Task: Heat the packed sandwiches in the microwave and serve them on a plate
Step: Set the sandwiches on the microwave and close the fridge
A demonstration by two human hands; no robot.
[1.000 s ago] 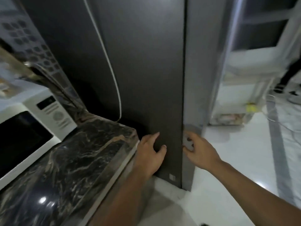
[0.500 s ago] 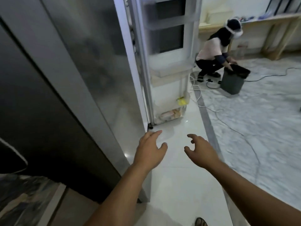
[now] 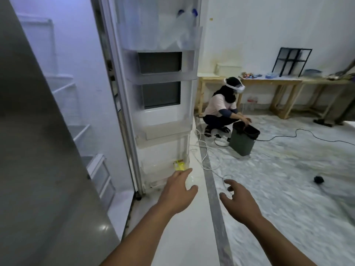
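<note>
Head view: our left hand and right hand hover relaxed, holding nothing, before the open fridge door; sandwiches not yet fetched.

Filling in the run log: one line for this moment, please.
stage: at open fridge | fridge door: open | left hand: empty, open | right hand: empty, open | sandwiches: not seen
</note>
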